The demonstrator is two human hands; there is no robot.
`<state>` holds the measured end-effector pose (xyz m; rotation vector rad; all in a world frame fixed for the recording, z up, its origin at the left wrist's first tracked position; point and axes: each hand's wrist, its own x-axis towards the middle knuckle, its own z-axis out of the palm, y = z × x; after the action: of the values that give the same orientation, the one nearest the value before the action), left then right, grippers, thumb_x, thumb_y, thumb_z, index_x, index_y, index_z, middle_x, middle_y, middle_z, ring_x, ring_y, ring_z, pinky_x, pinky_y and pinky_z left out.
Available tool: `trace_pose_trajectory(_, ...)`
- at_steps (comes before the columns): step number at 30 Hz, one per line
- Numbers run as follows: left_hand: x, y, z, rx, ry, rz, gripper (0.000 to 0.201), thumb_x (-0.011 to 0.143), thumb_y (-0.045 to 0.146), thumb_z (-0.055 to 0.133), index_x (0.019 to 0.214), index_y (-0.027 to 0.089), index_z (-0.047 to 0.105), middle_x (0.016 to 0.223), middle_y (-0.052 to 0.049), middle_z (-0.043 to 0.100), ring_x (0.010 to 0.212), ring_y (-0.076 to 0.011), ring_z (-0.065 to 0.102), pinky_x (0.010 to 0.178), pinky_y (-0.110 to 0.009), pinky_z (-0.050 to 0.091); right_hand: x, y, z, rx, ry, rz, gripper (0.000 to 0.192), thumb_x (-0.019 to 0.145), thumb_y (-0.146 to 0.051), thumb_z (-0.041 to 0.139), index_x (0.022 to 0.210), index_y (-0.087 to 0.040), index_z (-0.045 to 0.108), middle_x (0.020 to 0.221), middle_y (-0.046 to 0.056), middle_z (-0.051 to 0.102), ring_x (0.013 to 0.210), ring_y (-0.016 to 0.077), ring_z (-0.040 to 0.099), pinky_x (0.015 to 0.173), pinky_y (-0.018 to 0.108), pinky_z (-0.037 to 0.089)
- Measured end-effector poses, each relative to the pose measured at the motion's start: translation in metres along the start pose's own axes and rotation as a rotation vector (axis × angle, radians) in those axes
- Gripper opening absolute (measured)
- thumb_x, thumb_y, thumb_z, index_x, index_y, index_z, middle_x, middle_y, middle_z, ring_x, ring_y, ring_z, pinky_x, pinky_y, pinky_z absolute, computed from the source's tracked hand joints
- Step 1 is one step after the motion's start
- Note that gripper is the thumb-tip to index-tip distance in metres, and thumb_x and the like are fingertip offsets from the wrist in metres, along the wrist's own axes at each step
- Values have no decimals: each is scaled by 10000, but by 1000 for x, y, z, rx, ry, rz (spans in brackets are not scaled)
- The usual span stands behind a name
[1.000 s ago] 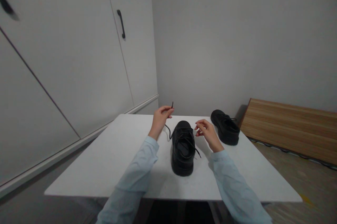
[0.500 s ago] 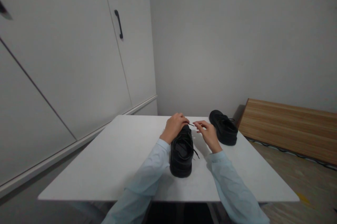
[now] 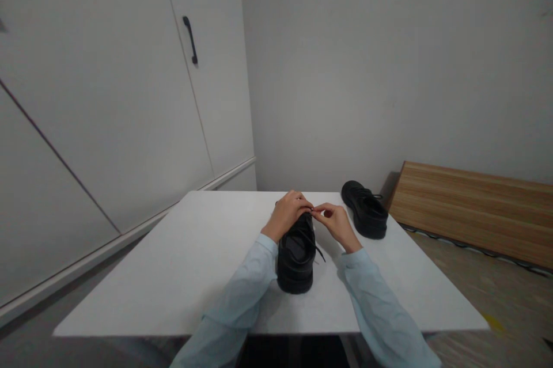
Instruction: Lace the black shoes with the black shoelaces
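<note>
A black lace-up shoe [image 3: 296, 258] stands on the white table [image 3: 181, 276], heel toward me. My left hand [image 3: 288, 215] rests over its toe end with fingers curled, pinching the black shoelace [image 3: 311, 239]. My right hand [image 3: 334, 221] meets it at the fingertips just right of the toe and pinches the same lace. A loose lace end trails down the shoe's right side. Both arms wear pale blue sleeves. A second black shoe [image 3: 365, 217] sits at the table's far right.
White cupboard doors with a black handle [image 3: 189, 40] fill the left side. A bare grey wall stands behind the table. A wooden board [image 3: 470, 207] leans low against the wall at the right, above a wood-look floor.
My left hand, which held the lace end raised to the left of the shoe, has come down onto the toe. My right hand has closed in until the fingertips meet.
</note>
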<state>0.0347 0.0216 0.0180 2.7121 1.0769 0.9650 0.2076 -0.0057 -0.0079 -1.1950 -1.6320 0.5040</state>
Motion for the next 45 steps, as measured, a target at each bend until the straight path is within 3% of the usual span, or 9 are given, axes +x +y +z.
trace_pose_trajectory(6, 0, -3, 2, -111, 43, -16, 146, 824, 245, 592, 918, 225, 701, 898, -36, 668, 896, -171, 570, 849, -300, 426, -1, 2, 0, 67, -31, 32, 242, 678, -409, 690, 727, -176, 737, 637, 39, 679, 526, 140, 494, 510, 263, 370)
trace_pose_trajectory(13, -4, -6, -4, -266, 82, -54, 103, 799, 220, 611, 874, 198, 679, 889, -23, 690, 872, -160, 601, 836, -281, 438, 1, 6, 0, 288, -2, 137, 234, 619, -376, 732, 688, -154, 703, 685, 61, 704, 641, 183, 619, 616, 298, 467)
trace_pose_trajectory(18, -8, -6, -15, -290, 35, -77, 78, 790, 245, 624, 807, 196, 682, 880, -25, 685, 887, -167, 597, 854, -289, 427, 1, 4, 1, 337, 0, 224, 166, 603, -306, 711, 651, -151, 670, 602, 44, 674, 590, 160, 596, 533, 257, 414)
trace_pose_trajectory(27, -11, -7, -16, -143, -16, -49, 95, 704, 309, 727, 765, 236, 721, 989, -26, 654, 966, -197, 513, 893, -337, 378, -4, 1, 3, 443, -56, 358, 176, 605, -317, 697, 648, -147, 680, 618, 38, 671, 529, 104, 513, 571, 259, 406)
trace_pose_trajectory(32, -12, -9, -13, -36, -61, -52, 92, 715, 347, 713, 783, 292, 742, 1082, -13, 621, 1044, -224, 440, 912, -380, 354, -3, 4, 3, 373, -98, 343, 161, 625, -319, 645, 603, -161, 622, 589, 18, 628, 521, 106, 483, 515, 237, 349)
trace_pose_trajectory(39, -13, -7, -15, 66, -134, -29, 107, 755, 355, 673, 834, 331, 741, 1135, -7, 599, 1054, -245, 415, 865, -399, 346, -1, -1, 2, 5, -133, 96, 118, 687, -238, 520, 583, -192, 490, 538, -44, 458, 559, 119, 408, 536, 240, 284)
trace_pose_trajectory(45, -13, -4, -14, 108, -158, -23, 135, 782, 363, 643, 870, 323, 737, 1089, -23, 615, 997, -232, 445, 812, -371, 339, -3, -7, 2, -101, -167, 99, 123, 726, -233, 438, 607, -201, 444, 573, -39, 442, 601, 135, 410, 574, 251, 281)
